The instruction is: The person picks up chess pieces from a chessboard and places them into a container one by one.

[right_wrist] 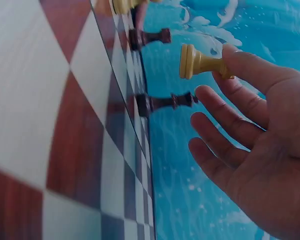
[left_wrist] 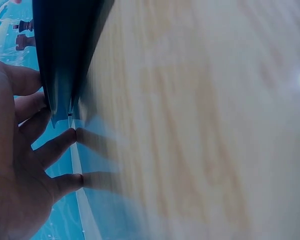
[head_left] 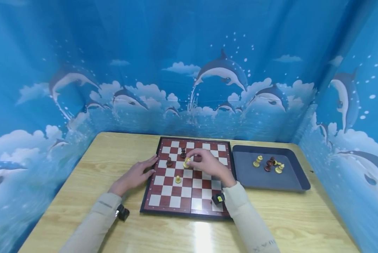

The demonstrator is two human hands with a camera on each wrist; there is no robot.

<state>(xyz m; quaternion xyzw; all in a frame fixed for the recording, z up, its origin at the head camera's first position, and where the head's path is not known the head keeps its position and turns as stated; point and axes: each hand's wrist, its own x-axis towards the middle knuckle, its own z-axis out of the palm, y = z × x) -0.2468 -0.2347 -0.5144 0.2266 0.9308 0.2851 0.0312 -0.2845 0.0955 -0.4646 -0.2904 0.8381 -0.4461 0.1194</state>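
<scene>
as the right hand [head_left: 209, 163] pinches a yellow piece [right_wrist: 192, 62] above the board [head_left: 196, 203], left hand [head_left: 136, 175] touching board edge, fingers spread

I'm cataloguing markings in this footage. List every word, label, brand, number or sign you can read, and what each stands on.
"U A", probably: on the right sleeve; its neighbouring letters are too blurred to read.
Border of the chessboard: tiny marks, too small to read.
Black device on the right wrist: yellow patch, no legible text.
</scene>
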